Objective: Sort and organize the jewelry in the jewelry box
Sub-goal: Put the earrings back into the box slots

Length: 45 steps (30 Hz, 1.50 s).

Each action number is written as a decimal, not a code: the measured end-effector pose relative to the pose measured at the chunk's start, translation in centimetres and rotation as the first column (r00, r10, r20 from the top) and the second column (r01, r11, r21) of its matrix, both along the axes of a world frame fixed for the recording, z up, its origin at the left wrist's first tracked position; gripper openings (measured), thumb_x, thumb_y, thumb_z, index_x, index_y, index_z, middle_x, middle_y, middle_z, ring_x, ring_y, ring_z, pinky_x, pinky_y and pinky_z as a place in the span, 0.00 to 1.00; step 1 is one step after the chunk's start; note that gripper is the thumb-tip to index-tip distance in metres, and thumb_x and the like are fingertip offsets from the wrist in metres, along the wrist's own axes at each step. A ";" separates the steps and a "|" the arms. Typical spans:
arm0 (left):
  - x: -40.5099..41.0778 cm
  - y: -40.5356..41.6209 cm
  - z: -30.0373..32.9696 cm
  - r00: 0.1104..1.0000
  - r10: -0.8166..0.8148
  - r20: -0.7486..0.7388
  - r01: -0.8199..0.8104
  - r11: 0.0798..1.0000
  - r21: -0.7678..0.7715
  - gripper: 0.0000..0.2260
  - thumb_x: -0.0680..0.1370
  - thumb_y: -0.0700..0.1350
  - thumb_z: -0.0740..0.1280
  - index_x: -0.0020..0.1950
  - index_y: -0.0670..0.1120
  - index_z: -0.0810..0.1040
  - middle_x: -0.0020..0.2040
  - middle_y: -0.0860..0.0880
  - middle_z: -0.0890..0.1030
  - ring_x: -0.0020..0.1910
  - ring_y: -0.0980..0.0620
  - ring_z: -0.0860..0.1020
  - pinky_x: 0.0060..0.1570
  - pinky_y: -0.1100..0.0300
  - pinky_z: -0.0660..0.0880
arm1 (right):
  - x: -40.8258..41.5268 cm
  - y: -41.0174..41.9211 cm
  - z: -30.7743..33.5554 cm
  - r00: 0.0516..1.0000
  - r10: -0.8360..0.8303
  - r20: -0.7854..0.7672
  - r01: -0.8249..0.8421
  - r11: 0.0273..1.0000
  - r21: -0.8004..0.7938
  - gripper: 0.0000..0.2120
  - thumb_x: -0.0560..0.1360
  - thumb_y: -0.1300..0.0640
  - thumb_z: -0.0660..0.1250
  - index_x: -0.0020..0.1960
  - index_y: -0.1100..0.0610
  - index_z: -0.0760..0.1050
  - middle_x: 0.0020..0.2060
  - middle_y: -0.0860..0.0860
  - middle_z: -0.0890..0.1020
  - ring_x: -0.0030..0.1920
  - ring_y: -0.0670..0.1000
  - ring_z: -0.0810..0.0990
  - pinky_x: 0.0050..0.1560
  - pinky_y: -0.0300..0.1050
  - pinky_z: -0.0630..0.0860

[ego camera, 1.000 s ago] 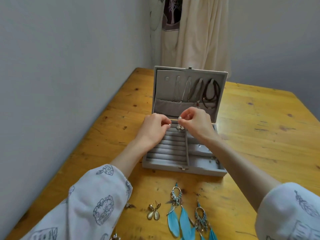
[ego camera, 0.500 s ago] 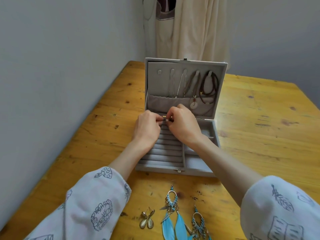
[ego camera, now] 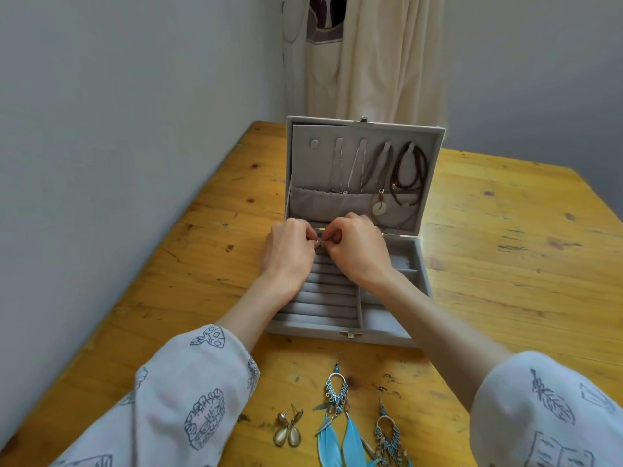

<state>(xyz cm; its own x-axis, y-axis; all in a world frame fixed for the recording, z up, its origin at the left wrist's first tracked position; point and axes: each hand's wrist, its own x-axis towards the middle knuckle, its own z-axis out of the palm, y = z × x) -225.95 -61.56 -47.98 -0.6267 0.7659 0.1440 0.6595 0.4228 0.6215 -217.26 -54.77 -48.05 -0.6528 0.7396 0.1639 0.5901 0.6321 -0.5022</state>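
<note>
Whatever the left hand [ego camera: 289, 251] and right hand [ego camera: 357, 251] pinch between their fingertips is too small to name; only a metallic glint shows. The hands hide the far ring rolls of the jewelry box [ego camera: 387, 335]. The feather earrings [ego camera: 350, 433] run off the bottom edge. The silver chains [ego camera: 344, 165] drop into the lid pocket [ego camera: 323, 205], their ends unseen.

I see an open grey box [ego camera: 350, 335] on a table [ego camera: 505, 264]; left hand [ego camera: 290, 252] and right hand [ego camera: 357, 251] pinch a small item [ego camera: 320, 242] over ring rolls [ego camera: 323, 298]. Earrings [ego camera: 340, 416] lie near.
</note>
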 end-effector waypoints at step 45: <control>3.8 -21.6 1.0 0.982 -0.151 0.111 0.175 0.952 -0.251 0.13 0.78 0.40 0.63 0.61 0.48 0.76 0.61 0.50 0.76 0.61 0.53 0.72 0.64 0.60 0.66 | 9.9 -16.4 -0.5 0.963 0.174 0.208 -0.193 0.978 0.076 0.12 0.78 0.53 0.61 0.59 0.50 0.77 0.54 0.50 0.77 0.56 0.52 0.69 0.55 0.46 0.64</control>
